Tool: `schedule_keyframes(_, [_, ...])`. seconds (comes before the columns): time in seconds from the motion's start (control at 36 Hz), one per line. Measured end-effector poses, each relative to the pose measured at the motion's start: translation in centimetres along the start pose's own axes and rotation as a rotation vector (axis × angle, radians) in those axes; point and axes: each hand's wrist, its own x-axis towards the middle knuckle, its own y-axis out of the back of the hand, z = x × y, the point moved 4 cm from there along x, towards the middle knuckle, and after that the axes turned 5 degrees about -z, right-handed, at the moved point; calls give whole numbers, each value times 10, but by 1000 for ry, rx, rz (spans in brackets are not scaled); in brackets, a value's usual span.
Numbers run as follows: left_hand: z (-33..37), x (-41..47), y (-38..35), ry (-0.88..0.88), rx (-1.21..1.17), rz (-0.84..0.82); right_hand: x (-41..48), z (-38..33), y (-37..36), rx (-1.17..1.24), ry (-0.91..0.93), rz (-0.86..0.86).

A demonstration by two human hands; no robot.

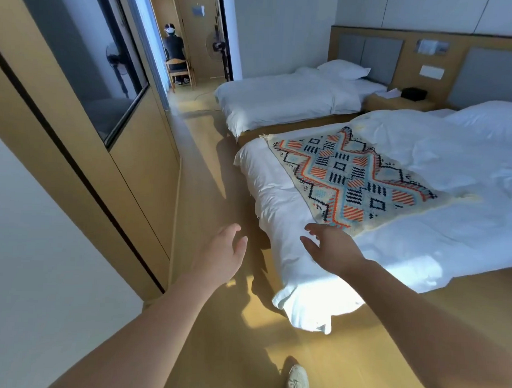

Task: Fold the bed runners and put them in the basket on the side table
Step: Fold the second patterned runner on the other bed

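Note:
A patterned bed runner [348, 176], cream with orange, blue and black diamonds, lies flat across the foot of the near bed [421, 237]. My right hand [331, 247] is open, fingers spread, just short of the runner's near corner, above the white sheet. My left hand [222, 255] is open too, hanging over the wooden floor to the left of the bed's corner. Neither hand holds anything. A side table [397, 103] stands between the two beds; no basket shows on it.
A second bed [287, 99] with a pillow stands further back. A wood-panelled wall with a dark screen [108, 58] runs along the left. A person [174, 50] sits on a chair in the far doorway beside a standing fan [218, 47]. My shoe [297, 382] is on the floor.

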Motion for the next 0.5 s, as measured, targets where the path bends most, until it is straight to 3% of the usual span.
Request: schedule_keyframes(0.5, [19,279,9,-98,71,-29,252,68,18,59,-86,-57])
